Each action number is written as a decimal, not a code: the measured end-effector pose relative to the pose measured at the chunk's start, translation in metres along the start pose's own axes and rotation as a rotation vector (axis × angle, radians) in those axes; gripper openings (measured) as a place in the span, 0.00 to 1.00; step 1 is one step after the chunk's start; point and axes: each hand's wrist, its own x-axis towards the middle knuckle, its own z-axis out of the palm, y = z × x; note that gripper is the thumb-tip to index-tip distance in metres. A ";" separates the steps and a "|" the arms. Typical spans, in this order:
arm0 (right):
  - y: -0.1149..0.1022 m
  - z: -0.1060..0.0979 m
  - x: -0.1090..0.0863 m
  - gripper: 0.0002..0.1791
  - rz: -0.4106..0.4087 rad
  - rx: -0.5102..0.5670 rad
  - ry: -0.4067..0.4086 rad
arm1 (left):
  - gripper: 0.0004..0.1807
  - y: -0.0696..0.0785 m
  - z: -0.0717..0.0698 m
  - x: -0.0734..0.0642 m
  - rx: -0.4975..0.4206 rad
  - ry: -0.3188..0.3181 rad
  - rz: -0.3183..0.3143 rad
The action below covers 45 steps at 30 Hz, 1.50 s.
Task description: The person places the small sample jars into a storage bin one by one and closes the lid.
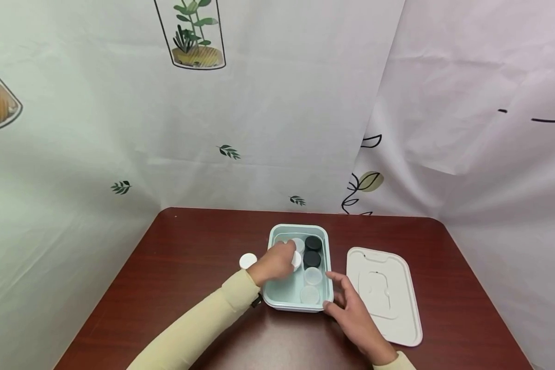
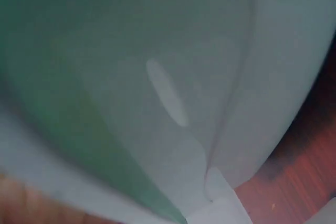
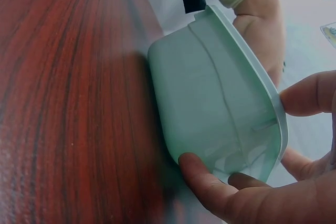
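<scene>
My left hand [image 1: 278, 263] reaches down into a pale green plastic box [image 1: 287, 304]. Its fingers are curled at a small white round lid [image 1: 297, 261], which shows at the edge of the hand; the fingertips are partly hidden. Inside the box, two black round lids [image 1: 312, 259] and several translucent round lids [image 1: 313, 276] lie in rows. With my right hand [image 1: 351, 313] I hold the box's near right corner. In the right wrist view the thumb [image 3: 310, 94] rests on the rim and fingers [image 3: 202, 179] touch the outer wall.
A white rectangular box cover [image 1: 384, 298] lies flat to the right of the box. Another white disc [image 1: 248, 260] sits on the dark red table [image 1: 203, 236] at left, close to my left forearm. Patterned white cloth [image 1: 282, 113] hangs behind the table and on both sides.
</scene>
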 end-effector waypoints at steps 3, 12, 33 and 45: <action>0.000 0.000 0.000 0.34 0.002 -0.002 -0.001 | 0.19 0.003 0.005 0.002 0.018 -0.006 -0.033; -0.001 0.000 0.000 0.34 0.007 -0.008 0.004 | 0.27 0.008 0.011 0.004 -0.007 -0.013 -0.078; -0.002 -0.001 0.001 0.34 0.006 -0.018 0.003 | 0.22 -0.001 -0.019 -0.013 -0.235 0.073 -0.018; -0.004 0.000 -0.001 0.35 0.009 -0.033 0.004 | 0.22 -0.060 -0.052 -0.035 -0.616 0.232 -0.110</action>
